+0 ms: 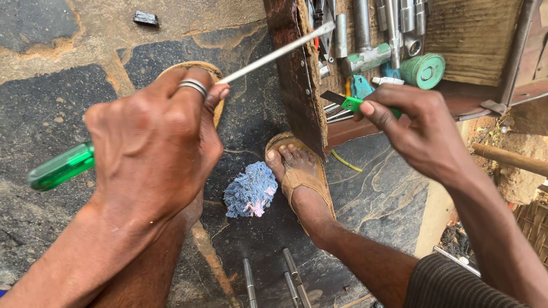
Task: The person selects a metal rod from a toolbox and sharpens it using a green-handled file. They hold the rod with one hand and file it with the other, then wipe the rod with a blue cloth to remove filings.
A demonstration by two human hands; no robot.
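Clutching screwdriver [171, 102] and cutter [349, 103]

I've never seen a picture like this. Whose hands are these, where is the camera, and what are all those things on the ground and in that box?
There is no machine here: the one picture comes from a camera worn on a person's head, looking down at their own two bare hands and their sandalled foot on a dark stone floor.

The left hand, with a silver ring, grips a long screwdriver with a clear green handle; its metal shaft points up towards the right. The right hand pinches a small green-handled tool with a dark blade.

At the top stands an open wooden toolbox holding metal sockets, rods and a green roll of tape. A blue fluffy rag lies beside the foot, and several metal rods lie at the bottom.
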